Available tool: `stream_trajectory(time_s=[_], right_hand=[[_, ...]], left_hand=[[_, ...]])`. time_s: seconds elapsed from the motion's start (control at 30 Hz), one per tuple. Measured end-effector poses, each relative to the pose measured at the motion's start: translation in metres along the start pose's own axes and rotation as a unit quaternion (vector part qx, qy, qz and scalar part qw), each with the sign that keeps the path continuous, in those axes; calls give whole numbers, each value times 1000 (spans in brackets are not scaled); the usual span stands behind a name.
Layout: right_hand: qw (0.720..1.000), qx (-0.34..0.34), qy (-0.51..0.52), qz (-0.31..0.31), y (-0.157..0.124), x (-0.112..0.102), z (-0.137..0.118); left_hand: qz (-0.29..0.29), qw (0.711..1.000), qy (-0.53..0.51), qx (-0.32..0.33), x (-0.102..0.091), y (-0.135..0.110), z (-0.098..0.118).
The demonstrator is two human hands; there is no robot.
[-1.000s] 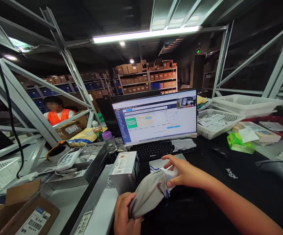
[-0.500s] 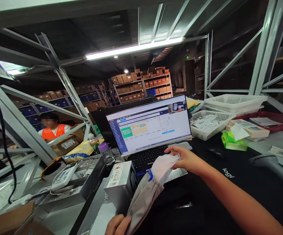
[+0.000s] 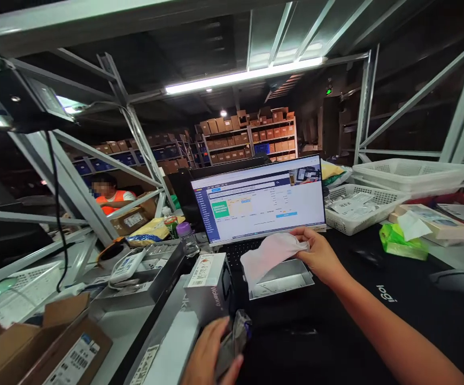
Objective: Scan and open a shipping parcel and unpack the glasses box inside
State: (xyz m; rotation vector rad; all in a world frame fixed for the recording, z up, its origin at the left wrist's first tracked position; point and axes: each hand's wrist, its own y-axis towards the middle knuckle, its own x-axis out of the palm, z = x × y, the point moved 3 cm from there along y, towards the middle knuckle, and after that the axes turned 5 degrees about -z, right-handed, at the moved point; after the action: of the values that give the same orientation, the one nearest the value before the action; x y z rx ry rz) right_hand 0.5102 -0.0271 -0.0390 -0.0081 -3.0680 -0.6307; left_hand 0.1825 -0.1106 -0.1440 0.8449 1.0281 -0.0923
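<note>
My right hand (image 3: 316, 251) is closed on one end of a white wrapped bundle (image 3: 270, 256), pinching its thin wrapping. The bundle hangs just above an open shallow grey box (image 3: 282, 279) and hides part of it. What is inside the wrapping cannot be seen. Low in the view, my left hand (image 3: 211, 350) grips a crumpled grey drawstring bag (image 3: 232, 342) with a bit of blue cord at its mouth. Beside that hand stands a grey product carton (image 3: 206, 286) with a label on top.
Behind the hands stands a lit monitor (image 3: 260, 203) with a keyboard (image 3: 236, 259) before it. White baskets (image 3: 350, 224) and a green tissue pack (image 3: 402, 243) are on the right. An open cardboard box (image 3: 71, 347) sits at left. A person in an orange vest (image 3: 111, 203) is farther back.
The white bundle has come out of the grey bag. My left hand has drawn the bag down and toward me, while my right hand keeps the bundle over the open box, now more visible.
</note>
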Motion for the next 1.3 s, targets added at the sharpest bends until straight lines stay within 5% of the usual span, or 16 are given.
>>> stream_trajectory(time_s=[0.17, 0.37, 0.53, 0.7, 0.87, 0.93, 1.1, 1.3], right_hand=[[992, 57, 112, -17, -4, 10, 15], [982, 98, 156, -28, -2, 17, 32], [982, 105, 100, -117, -1, 11, 24], [979, 118, 5, -167, 1, -29, 0], [997, 72, -23, 20, 13, -95, -9], [992, 81, -84, 38, 17, -109, -6], [940, 99, -310, -107, 21, -86, 17], [862, 97, -478, -136, 14, -49, 31]], left_hand=[[75, 954, -235, -169, -4, 52, 29], [100, 917, -355, -150, -12, 88, 48], [146, 902, -379, -149, -31, 103, 49], [185, 870, -417, -187, -37, 126, 36], [218, 792, -519, -236, -30, 134, 19], [227, 773, -538, -248, -28, 135, 13], [235, 754, -558, -256, -23, 132, 2], [201, 782, -524, -272, -20, 124, 15]])
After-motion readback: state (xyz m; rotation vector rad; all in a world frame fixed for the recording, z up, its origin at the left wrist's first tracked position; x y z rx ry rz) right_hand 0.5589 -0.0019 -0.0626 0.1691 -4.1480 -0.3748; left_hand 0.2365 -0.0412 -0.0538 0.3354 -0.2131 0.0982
